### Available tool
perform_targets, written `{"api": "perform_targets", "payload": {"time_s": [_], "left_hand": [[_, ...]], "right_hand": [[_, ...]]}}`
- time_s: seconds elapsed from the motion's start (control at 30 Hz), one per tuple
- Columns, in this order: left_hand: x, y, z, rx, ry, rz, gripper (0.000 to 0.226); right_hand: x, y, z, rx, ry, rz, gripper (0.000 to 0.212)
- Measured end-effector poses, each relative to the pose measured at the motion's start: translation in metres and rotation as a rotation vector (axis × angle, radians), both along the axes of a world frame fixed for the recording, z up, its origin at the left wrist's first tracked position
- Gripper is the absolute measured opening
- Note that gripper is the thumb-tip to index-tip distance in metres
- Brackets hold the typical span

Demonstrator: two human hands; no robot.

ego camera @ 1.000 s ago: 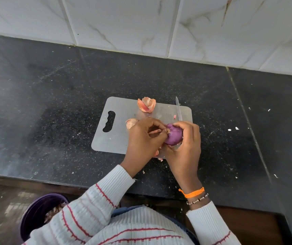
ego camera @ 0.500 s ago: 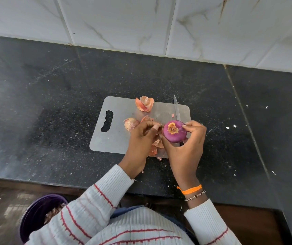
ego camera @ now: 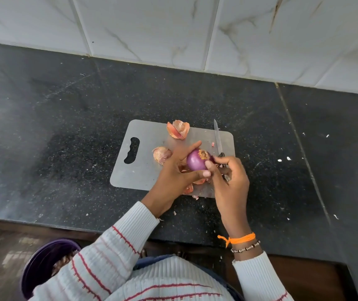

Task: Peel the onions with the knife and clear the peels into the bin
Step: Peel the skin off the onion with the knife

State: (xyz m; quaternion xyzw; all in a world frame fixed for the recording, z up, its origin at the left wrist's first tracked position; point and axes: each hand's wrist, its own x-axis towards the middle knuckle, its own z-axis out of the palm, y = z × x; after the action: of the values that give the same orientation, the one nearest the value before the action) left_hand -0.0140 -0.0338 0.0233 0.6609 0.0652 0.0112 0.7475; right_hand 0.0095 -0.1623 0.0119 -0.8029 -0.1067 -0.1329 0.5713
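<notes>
Cradling the onion (ego camera: 196,161) just above the cutting board (ego camera: 143,168), left hand (ego camera: 173,177) curling fingers and thumb round it, probably to turn the root end up toward the knife (ego camera: 217,137). Pinching at that root with the right hand (ego camera: 228,179), fingertips together, knife handle seemingly tucked in the palm. Leaving loose peels (ego camera: 178,129) on the board, the bin (ego camera: 43,266) waiting below the counter edge.

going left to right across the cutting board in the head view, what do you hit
handle slot → pale onion peel → orange peel → purple onion held in the left hand → knife blade
</notes>
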Motion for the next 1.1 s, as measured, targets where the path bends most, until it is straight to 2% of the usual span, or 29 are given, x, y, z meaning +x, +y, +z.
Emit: {"api": "perform_targets", "payload": {"time_s": [0.1, 0.27, 0.53, 0.63, 0.73, 0.93, 1.1], "left_hand": [[0.0, 0.004, -0.003, 0.163, -0.041, 0.021, 0.066], [-0.002, 0.004, 0.0, 0.214, -0.041, 0.037, 0.075], [-0.005, 0.003, 0.001, 0.508, -0.12, 0.087, 0.079], [-0.006, 0.003, -0.001, 0.546, -0.112, 0.093, 0.075], [-0.005, 0.005, -0.003, 0.499, -0.065, 0.066, 0.063], [-0.005, 0.007, -0.003, 0.126, 0.139, -0.02, 0.044], [-0.001, 0.009, -0.004, -0.033, 0.232, -0.104, 0.031]], "right_hand": [[0.001, -0.001, 0.001, 0.043, 0.024, 0.056, 0.008], [0.003, -0.005, 0.002, -0.011, -0.043, 0.116, 0.015], [0.003, -0.009, 0.009, -0.099, -0.065, 0.1, 0.01], [0.003, -0.01, 0.011, -0.14, -0.049, 0.111, 0.009], [0.005, -0.011, 0.012, -0.23, -0.039, 0.15, 0.009], [0.007, -0.012, 0.011, -0.358, -0.076, 0.24, 0.004], [0.008, -0.014, 0.01, -0.365, -0.104, 0.271, 0.002]]}}
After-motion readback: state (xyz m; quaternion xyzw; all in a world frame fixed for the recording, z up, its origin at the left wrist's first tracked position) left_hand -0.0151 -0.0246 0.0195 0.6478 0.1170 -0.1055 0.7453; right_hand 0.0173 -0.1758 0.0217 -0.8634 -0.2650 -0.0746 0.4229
